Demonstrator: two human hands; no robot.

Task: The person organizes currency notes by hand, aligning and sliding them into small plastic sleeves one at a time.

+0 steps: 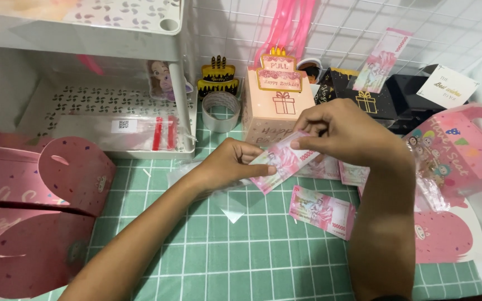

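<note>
My left hand (231, 163) and my right hand (346, 131) both pinch one pink banknote (283, 161) above the green grid cutting mat (224, 245). The left hand grips its lower left end, the right hand its upper right end. A clear plastic sleeve (231, 202) lies on the mat just under the left hand. A second pink banknote (323, 211) lies flat on the mat below the held one. More pink notes (353, 174) show behind my right wrist, partly hidden.
A pale pink gift box with a cake topper (276, 103) stands behind the hands, beside a tape roll (221, 110) and black boxes (375, 97). Pink cartoon carrier boxes sit at right (458, 150) and left (40, 206). A white shelf rack (101, 83) fills the back left.
</note>
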